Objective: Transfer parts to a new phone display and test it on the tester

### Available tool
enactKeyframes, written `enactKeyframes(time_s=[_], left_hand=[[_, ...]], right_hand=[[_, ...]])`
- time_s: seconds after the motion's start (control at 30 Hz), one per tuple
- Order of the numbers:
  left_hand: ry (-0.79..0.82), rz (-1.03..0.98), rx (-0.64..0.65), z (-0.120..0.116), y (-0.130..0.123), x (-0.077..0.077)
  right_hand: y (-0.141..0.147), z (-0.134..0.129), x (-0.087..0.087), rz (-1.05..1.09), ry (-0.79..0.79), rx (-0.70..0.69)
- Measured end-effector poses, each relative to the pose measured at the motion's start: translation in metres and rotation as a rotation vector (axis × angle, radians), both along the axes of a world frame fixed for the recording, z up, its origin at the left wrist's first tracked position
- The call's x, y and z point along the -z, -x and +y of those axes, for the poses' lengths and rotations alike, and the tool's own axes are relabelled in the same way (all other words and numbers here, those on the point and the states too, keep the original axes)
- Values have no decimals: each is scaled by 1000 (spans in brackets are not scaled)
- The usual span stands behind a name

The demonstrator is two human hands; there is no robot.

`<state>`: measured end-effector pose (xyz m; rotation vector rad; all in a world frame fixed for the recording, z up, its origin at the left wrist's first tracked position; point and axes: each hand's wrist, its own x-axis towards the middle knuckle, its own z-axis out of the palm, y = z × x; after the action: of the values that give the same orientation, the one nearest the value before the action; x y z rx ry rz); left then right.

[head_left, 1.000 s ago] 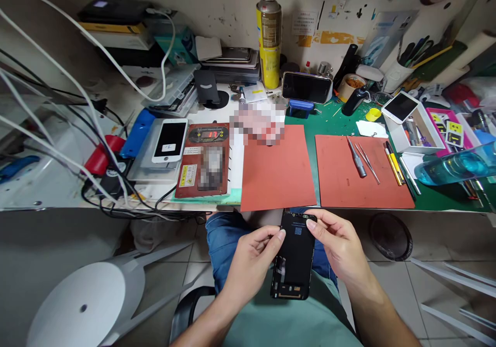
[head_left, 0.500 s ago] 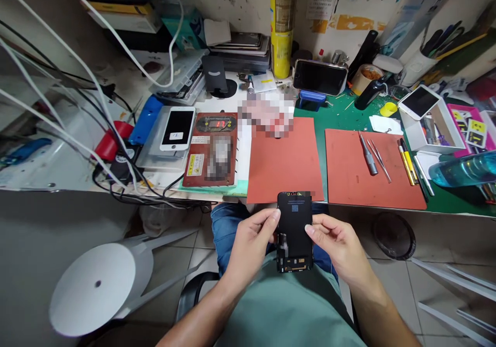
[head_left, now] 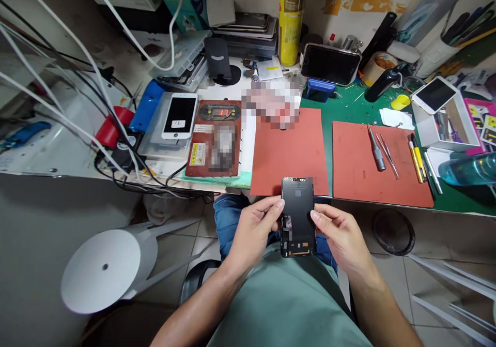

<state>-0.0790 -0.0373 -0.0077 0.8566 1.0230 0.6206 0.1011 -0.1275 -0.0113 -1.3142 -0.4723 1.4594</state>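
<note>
Panel, flat, matte black and phone-shaped with coppery strips at its lower end, sits above the lap, its long edges pinched between left hand and right hand, near a smooth brick-red mat.

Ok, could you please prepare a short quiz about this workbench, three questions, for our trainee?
1. True or false: the left hand and the right hand both hold the black phone panel.
2. Which lies on the right-hand red mat? a) the tall yellow can; b) the tweezers; c) the white phone with a label.
3. Fill in: the propped-up phone rests on a stand coloured ____.

Key: 1. true; 2. b; 3. blue.
</note>
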Motion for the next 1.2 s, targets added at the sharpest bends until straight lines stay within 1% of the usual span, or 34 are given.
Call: enactKeyframes(time_s=[0.13,0.33,0.7,0.97,1.2], left_hand=[[-22,-9,-30,2,-1,-4],[-38,-18,-56,1,-3,-3],[-45,0,-66,1,-2,-3],[-40,27,-89,1,-3,-4],[-33,32,-68,2,-3,-5]], right_hand=[[1,0,-1,-8,20,2],[3,4,0,10,15,11],[5,4,1,66,10,-20],[6,5,-1,61,26,-5],[7,6,-3,49,41,-13]])
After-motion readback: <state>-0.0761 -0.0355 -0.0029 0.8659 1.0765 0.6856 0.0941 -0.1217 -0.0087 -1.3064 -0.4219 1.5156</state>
